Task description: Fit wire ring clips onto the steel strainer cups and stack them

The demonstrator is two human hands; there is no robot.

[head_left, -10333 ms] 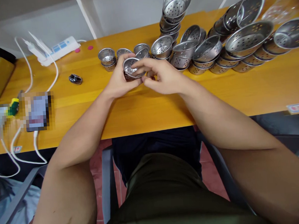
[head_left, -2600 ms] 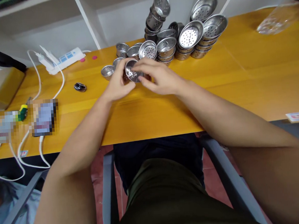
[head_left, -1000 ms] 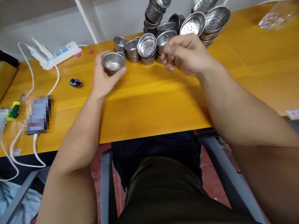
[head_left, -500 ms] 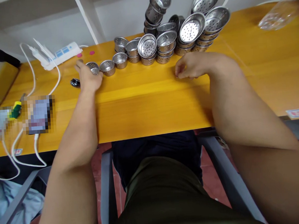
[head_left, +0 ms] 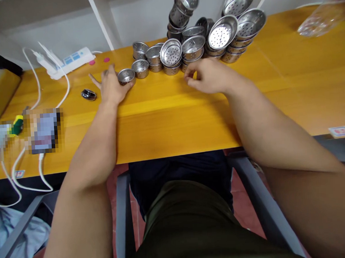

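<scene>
The small perforated steel cup [head_left: 126, 76] is at the left end of the visible row on my wooden desk [head_left: 172, 121], my left hand [head_left: 111, 88] fanned around it with the thumb across its front, can't tell if it's actually gripped. My right hand [head_left: 206, 76] is curled fingers-toward-thumb, partly blocking the stacked cups [head_left: 171, 53], can't tell if anything's pinched. Shiny black gadget [head_left: 88, 94] sits just left, power strip [head_left: 72, 63] behind, and the desk-edge sticker [head_left: 340, 131] is too blurry to read.

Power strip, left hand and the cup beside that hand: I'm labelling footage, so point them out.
Power strip [head_left: 74, 65], head view: white casing.
Left hand [head_left: 111, 86], head view: back of it.
Cup [head_left: 126, 76], head view: its open inside.
</scene>
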